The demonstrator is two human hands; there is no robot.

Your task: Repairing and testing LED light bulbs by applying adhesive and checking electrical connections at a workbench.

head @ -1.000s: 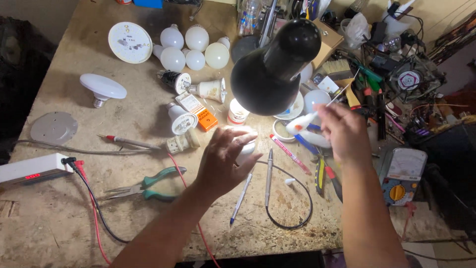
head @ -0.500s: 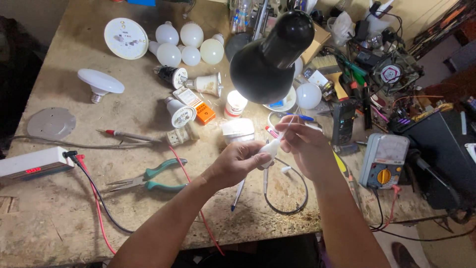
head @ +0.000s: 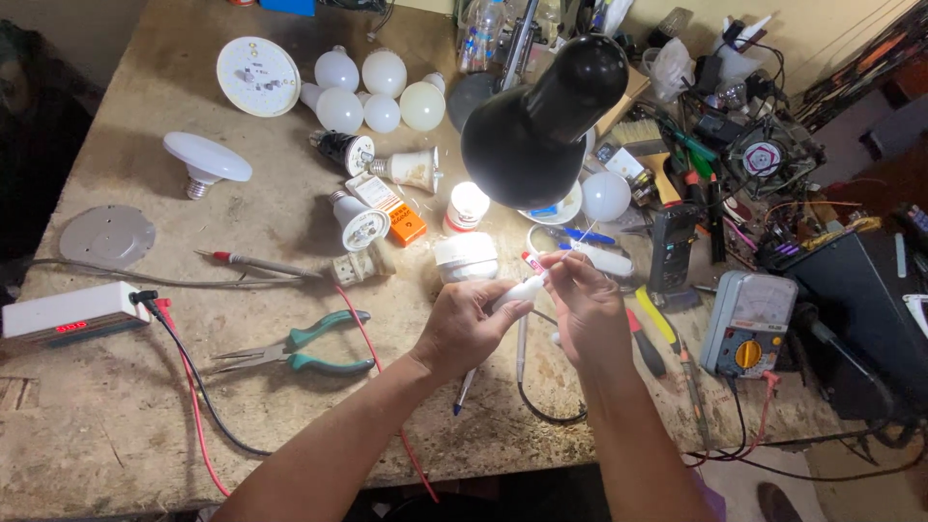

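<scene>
Hands [head: 464,324] rose, tube [head: 519,290] above bench [head: 290,232].

I work at a worn, pale chipboard workbench [head: 145,425] with a scuffed, stained top, lit by my black dome-shaded desk lamp [head: 536,130] that throws a bright pool at the middle. A cream plaster wall [head: 822,24] runs behind the cluttered far edge. Dark floor [head: 870,483] shows past the near right corner, dim shadow at far left.
</scene>
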